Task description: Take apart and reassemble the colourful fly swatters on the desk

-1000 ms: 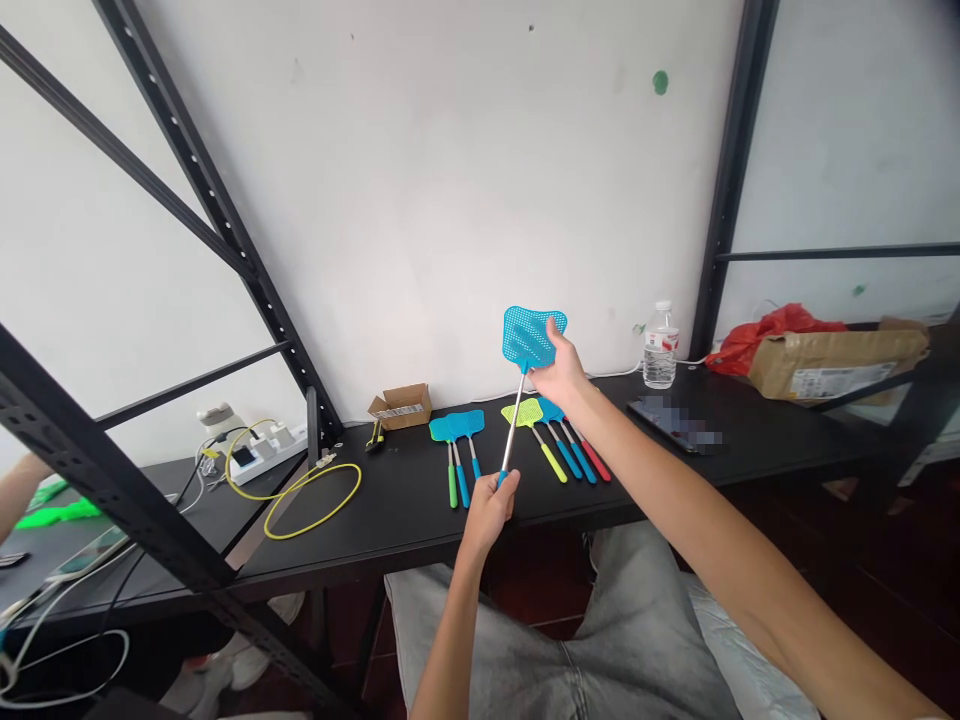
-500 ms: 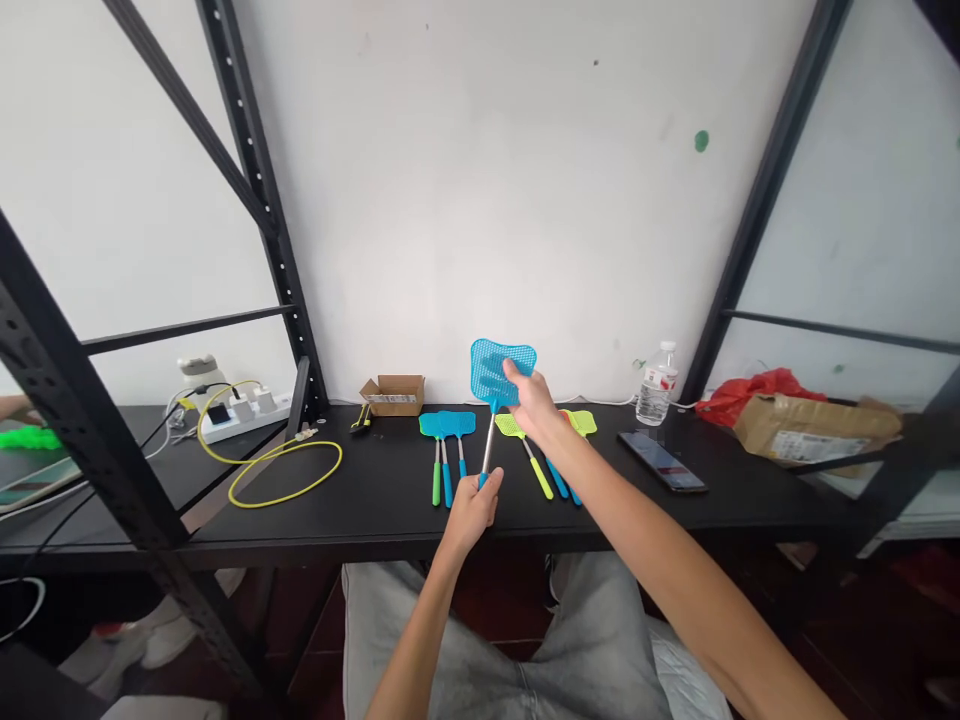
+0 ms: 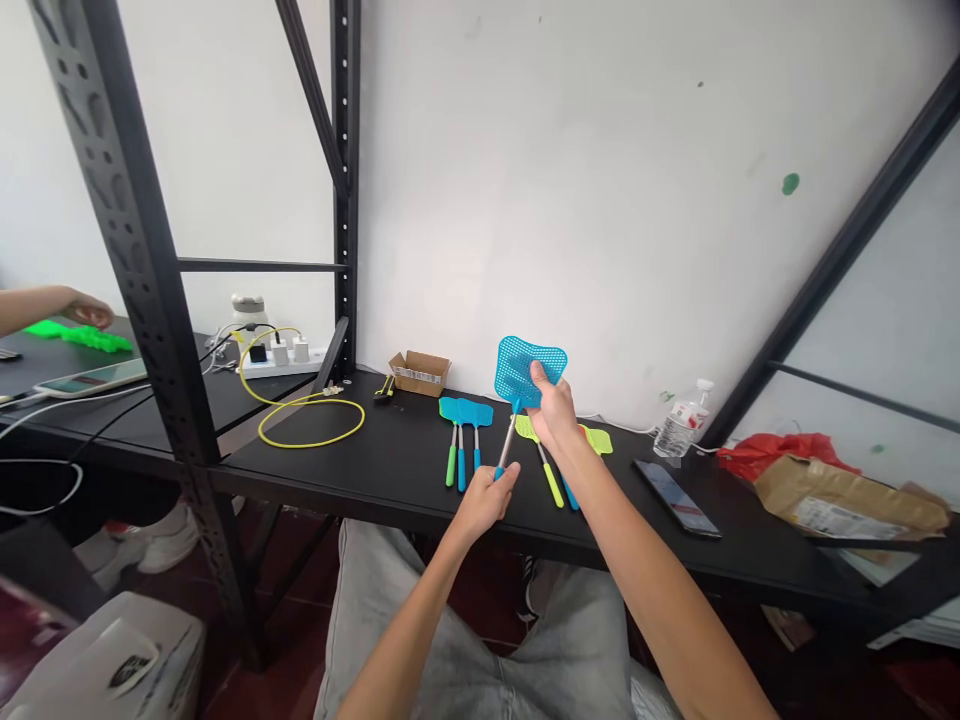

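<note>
A blue fly swatter (image 3: 512, 372) is held up above the desk, tilted, with its mesh head at the top. My left hand (image 3: 486, 500) is wrapped round its blue handle at the lower end. My right hand (image 3: 553, 405) pinches the mesh head, thumb on the near face and the other fingers behind it. On the desk to the left lie several fly swatters (image 3: 474, 412), blue and green, side by side. To the right lie more swatters, a yellow-green one (image 3: 553, 486) among them, partly hidden behind my right hand and forearm.
On the black desk (image 3: 390, 470) are a small open carton (image 3: 420, 374), a yellow cable (image 3: 311, 443), a power strip (image 3: 304, 362), a phone (image 3: 677, 498), a water bottle (image 3: 681, 425) and a brown package (image 3: 840, 505). Another person's hand (image 3: 88, 308) touches something bright green at far left.
The view has turned left and tilted. Both hands keep the same hold on the blue swatter. At far left, the other person's hand has come further into view.
</note>
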`<action>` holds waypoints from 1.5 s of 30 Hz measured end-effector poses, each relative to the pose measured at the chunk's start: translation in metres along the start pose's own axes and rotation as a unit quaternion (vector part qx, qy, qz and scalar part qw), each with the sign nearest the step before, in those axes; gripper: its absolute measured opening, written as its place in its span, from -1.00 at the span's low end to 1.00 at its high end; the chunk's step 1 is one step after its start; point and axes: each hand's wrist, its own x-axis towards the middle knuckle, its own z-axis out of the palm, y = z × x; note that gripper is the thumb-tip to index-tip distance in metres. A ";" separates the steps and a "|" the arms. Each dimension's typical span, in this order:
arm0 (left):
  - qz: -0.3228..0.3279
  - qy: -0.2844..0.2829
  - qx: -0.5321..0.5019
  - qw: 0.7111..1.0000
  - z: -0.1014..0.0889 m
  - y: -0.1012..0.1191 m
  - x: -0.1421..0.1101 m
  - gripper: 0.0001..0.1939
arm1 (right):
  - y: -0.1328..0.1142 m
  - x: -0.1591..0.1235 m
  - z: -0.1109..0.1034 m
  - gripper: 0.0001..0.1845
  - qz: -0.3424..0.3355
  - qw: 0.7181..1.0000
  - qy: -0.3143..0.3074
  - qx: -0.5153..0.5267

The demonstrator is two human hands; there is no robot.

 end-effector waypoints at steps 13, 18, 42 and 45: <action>-0.013 0.002 -0.001 1.000 0.000 0.000 0.000 -0.38 | 0.007 -0.007 -0.004 -0.64 0.013 1.000 0.021 0.004; -0.012 0.017 -0.016 1.000 -0.003 -0.003 0.004 -0.38 | 0.037 -0.032 -0.009 -0.59 0.078 0.995 -0.031 -0.060; 0.042 0.010 0.088 0.995 -0.005 0.002 0.002 -0.64 | 0.024 0.003 -0.109 -0.75 0.064 0.843 -0.022 -0.534; 0.044 0.007 0.088 0.995 -0.006 0.003 0.001 -0.66 | 0.032 -0.001 -0.107 -0.82 0.062 0.745 -0.049 -0.662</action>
